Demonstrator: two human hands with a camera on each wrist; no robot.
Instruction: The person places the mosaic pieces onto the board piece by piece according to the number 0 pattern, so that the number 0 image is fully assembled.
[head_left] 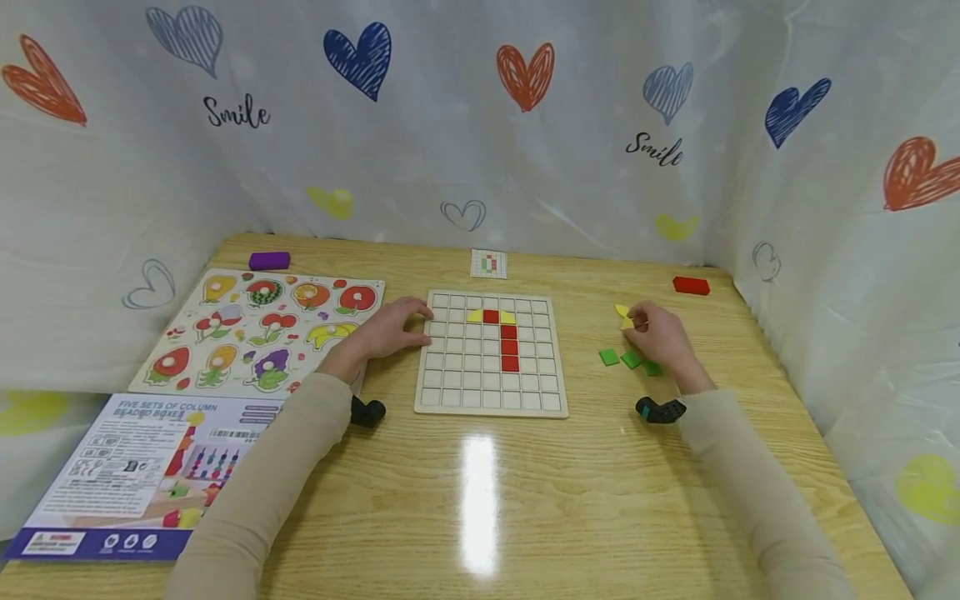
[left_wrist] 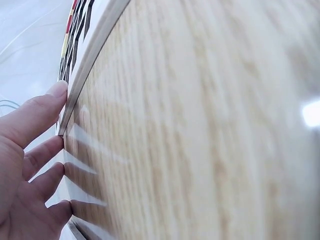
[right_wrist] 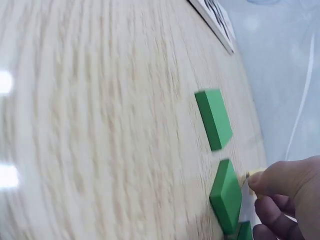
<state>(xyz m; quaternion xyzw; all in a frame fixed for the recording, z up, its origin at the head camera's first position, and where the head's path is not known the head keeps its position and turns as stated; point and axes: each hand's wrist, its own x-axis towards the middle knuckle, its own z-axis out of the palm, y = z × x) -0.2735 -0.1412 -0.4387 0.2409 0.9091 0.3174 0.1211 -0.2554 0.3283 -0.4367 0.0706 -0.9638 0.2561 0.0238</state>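
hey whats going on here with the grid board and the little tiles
A person sits at a wooden table with a grid board that holds a few red and yellow tiles. The left hand rests on the board's left edge. The right hand pinches a yellow tile beside loose green tiles. A fruit puzzle lies to the left.

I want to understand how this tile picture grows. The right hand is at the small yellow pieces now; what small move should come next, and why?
Probably the right hand should lift the yellow piece it pinches and carry it to the grid board. The pattern there, red squares topped by yellow, looks unfinished, and the left hand already steadies the board's edge. Which cell it belongs in I cannot tell.
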